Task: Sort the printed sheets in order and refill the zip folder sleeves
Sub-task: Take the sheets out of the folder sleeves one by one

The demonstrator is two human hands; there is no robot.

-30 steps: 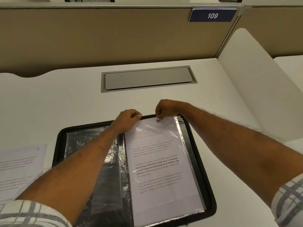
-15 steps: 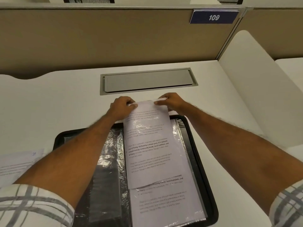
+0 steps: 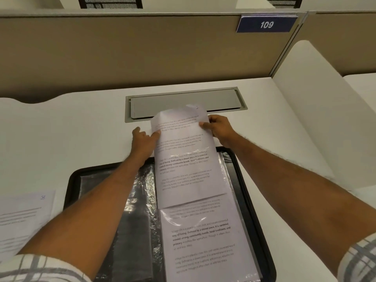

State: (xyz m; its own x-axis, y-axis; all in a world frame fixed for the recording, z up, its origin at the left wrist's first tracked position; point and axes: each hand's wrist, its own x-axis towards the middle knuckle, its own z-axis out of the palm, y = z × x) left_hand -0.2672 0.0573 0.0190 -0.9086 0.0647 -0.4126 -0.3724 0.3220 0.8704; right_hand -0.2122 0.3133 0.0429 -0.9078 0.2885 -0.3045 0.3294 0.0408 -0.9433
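The left hand [image 3: 143,139] and right hand [image 3: 220,129] each pinch an upper edge of one printed sheet [image 3: 183,159]; its long axis runs straight away from the person, its lower end over the right side of the open zip folder [image 3: 70,186] on the desk [image 3: 71,129]; both hands are equally near. Three sheets in all: this one, a sleeved sheet [image 3: 203,241], and a sheet marked 3 [image 3: 22,216] at left; one folder.

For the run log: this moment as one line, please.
state: printed sheet partly out of sleeve | left grip: pinches left edge | right grip: pinches right edge | zip folder: open
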